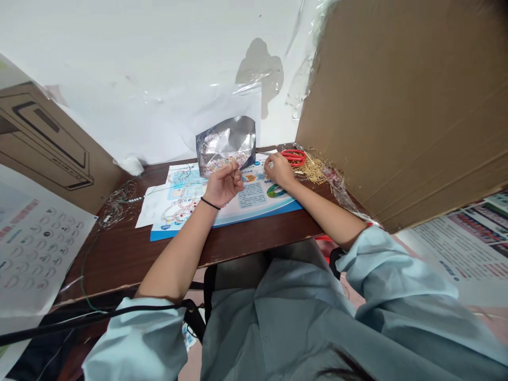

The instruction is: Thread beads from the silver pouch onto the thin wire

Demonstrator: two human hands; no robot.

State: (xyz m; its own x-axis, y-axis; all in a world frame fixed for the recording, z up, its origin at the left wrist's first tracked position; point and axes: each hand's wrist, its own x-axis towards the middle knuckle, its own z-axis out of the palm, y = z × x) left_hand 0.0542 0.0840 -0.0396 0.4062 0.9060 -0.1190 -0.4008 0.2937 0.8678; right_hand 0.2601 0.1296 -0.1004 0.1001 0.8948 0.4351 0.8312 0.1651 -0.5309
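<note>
We see the foil bag of beads [228,138] leaning upright near the wall on the bracelet-pictured sheet [273,208], its small multicoloured beads gathered low inside. The left hand [224,185] is in front of the bag's lower edge, fingers curled, thumb and forefinger close together; we cannot tell whether they pinch anything. The right hand [281,171] bends over the sheet beside the bag, fingers curled inward, and we cannot make out what, if anything, their tips hold.

We judge spilling the main risk: the bag looks light, so a knuckle catching it could tip beads across the glossy paper. Beside the right hand lie the red-handled scissors [292,157] and loose golden pins [314,168]; a careless sweep could scatter the pins or nudge the scissors. On the left, the tangled clear thread [120,205] could snag a sleeve.
</note>
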